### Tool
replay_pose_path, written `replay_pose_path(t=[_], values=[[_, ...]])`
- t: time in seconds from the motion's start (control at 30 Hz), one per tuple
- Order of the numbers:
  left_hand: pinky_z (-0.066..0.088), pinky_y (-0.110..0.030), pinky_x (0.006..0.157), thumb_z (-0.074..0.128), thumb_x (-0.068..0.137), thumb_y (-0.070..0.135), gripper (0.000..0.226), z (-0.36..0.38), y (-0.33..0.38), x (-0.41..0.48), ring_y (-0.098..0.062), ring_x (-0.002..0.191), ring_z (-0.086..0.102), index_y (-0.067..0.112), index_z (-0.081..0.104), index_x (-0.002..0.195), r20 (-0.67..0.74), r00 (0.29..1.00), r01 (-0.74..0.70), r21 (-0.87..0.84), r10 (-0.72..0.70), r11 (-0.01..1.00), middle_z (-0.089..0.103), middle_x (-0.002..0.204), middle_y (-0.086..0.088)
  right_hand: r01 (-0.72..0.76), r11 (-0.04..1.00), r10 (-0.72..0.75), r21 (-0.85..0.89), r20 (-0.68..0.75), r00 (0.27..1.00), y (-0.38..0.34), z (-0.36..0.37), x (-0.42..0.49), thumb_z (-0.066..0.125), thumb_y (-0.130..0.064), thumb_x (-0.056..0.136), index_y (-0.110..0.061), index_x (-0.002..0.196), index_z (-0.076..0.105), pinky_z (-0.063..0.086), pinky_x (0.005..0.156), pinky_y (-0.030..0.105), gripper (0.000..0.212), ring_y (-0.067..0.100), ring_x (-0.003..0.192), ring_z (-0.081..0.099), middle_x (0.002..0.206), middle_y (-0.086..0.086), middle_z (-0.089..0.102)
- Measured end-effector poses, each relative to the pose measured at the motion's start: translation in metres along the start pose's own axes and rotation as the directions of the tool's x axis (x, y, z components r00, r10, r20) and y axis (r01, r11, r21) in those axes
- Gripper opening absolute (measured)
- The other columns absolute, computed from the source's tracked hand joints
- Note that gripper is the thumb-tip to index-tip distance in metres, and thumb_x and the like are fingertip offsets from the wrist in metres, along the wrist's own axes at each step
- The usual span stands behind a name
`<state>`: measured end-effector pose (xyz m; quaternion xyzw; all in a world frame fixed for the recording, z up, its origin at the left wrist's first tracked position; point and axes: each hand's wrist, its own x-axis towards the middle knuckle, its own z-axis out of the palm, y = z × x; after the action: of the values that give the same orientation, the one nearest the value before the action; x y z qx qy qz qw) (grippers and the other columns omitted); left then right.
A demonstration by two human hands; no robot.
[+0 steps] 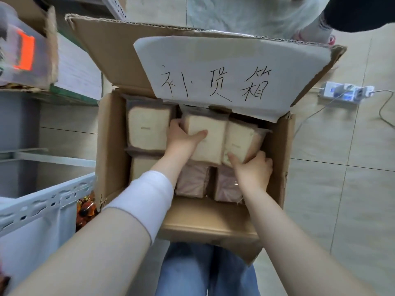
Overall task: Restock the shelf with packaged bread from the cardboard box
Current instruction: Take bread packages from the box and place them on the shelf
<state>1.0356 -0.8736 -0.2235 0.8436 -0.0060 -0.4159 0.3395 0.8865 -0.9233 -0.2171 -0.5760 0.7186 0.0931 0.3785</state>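
Pale wrapped bread packs (205, 137) inside open cardboard box (111, 146)

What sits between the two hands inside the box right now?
In the head view, two bread packs, side by side: left hand grips the middle pack, right hand the right pack.

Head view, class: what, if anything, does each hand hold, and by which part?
The left hand grips the middle bread pack by its left edge. The right hand grips the neighbouring bread pack by its near lower corner. Both packs are inside the cardboard box.
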Motion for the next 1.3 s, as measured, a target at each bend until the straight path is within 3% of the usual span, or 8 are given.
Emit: replay_pose_path(t=[0.1, 0.27, 0.37, 0.5, 0.6, 0.8, 1.0, 1.3], values=[[0.047, -0.029, 0.079, 0.077, 0.072, 0.021, 0.063, -0.008, -0.002, -0.013, -0.021, 0.094, 0.057, 0.008, 0.041, 0.122, 0.082, 0.994, 0.08, -0.075, -0.074, 0.994, 0.056, 0.107, -0.005, -0.009, 0.993, 0.003, 0.115, 0.048, 0.999, 0.013, -0.012, -0.013, 0.07, -0.039, 0.075, -0.006, 0.113, 0.045, 0.041, 0.097, 0.045, 0.056, 0.037, 0.114, 0.049, 0.117, 0.017, 0.056], [0.045, -0.043, 0.099, 0.076, 0.071, 0.035, 0.079, -0.032, -0.012, -0.071, -0.028, 0.114, 0.055, 0.007, 0.034, 0.132, 0.114, 0.976, 0.207, -0.191, -0.188, 0.96, 0.052, 0.127, -0.01, -0.055, 0.969, 0.037, 0.24, 0.078, 0.996, 0.052, -0.049, -0.057, 0.074, -0.029, 0.075, -0.008, 0.106, 0.045, 0.035, 0.072, 0.025, 0.047, 0.02, 0.087, 0.051, 0.095, 0.003, 0.052], [0.056, -0.04, 0.081, 0.074, 0.074, 0.038, 0.06, -0.057, -0.015, -0.128, -0.023, 0.093, 0.066, 0.009, 0.048, 0.119, 0.15, 0.967, 0.247, -0.375, -0.204, 0.893, 0.064, 0.108, -0.009, -0.061, 0.941, 0.0, 0.332, 0.182, 0.983, 0.074, -0.077, -0.092, 0.075, -0.024, 0.075, -0.007, 0.11, 0.051, 0.043, 0.068, 0.024, 0.045, 0.017, 0.084, 0.056, 0.099, 0.004, 0.059], [0.055, -0.023, 0.055, 0.07, 0.079, 0.035, 0.019, -0.11, -0.02, -0.211, -0.009, 0.07, 0.069, 0.023, 0.058, 0.086, 0.018, 0.995, 0.093, -0.541, -0.1, 0.836, 0.069, 0.084, 0.002, -0.017, 0.915, -0.137, 0.404, 0.348, 0.927, 0.089, -0.113, -0.14, 0.072, -0.021, 0.078, -0.012, 0.107, 0.057, 0.052, 0.079, 0.04, 0.033, 0.026, 0.094, 0.063, 0.106, 0.012, 0.066], [0.055, -0.027, 0.063, 0.068, 0.079, 0.036, 0.017, -0.158, -0.018, -0.28, -0.013, 0.082, 0.069, 0.025, 0.061, 0.089, -0.162, 0.987, -0.115, -0.591, 0.022, 0.798, 0.069, 0.09, 0.003, 0.05, 0.896, -0.266, 0.442, 0.441, 0.857, 0.083, -0.139, -0.182, 0.071, -0.019, 0.078, -0.007, 0.116, 0.055, 0.054, 0.084, 0.049, 0.043, 0.03, 0.097, 0.064, 0.11, 0.012, 0.065], [0.054, -0.023, 0.064, 0.07, 0.077, 0.032, 0.013, -0.27, -0.015, -0.44, -0.006, 0.079, 0.066, 0.024, 0.062, 0.082, -0.516, 0.843, -0.476, -0.579, 0.155, 0.661, 0.069, 0.083, 0.009, 0.262, 0.854, -0.509, 0.449, 0.625, 0.592, 0.051, -0.192, -0.314, 0.074, -0.033, 0.064, -0.013, 0.122, 0.051, 0.057, 0.074, 0.039, 0.065, 0.025, 0.092, 0.069, 0.108, 0.01, 0.067], [0.054, -0.025, 0.064, 0.065, 0.084, 0.024, 0.01, -0.395, -0.042, -0.569, -0.006, 0.076, 0.064, 0.02, 0.058, 0.089, -0.837, 0.544, -0.762, -0.46, 0.065, 0.456, 0.065, 0.088, 0.003, 0.411, 0.72, -0.678, 0.559, 0.693, 0.245, 0.008, -0.203, -0.459, 0.071, -0.019, 0.07, -0.017, 0.113, 0.056, 0.056, 0.056, 0.024, 0.045, 0.018, 0.08, 0.072, 0.093, 0.001, 0.074], [0.056, -0.029, 0.072, 0.063, 0.086, 0.027, 0.01, -0.567, -0.182, -0.684, -0.009, 0.086, 0.066, 0.02, 0.059, 0.093, -0.954, 0.281, -0.827, -0.295, -0.102, 0.478, 0.067, 0.097, 0.001, 0.593, 0.474, -0.761, 0.65, 0.642, -0.095, -0.059, -0.116, -0.676, 0.068, -0.011, 0.074, -0.006, 0.1, 0.062, 0.056, 0.059, 0.02, 0.027, 0.016, 0.075, 0.072, 0.084, 0.003, 0.075]])
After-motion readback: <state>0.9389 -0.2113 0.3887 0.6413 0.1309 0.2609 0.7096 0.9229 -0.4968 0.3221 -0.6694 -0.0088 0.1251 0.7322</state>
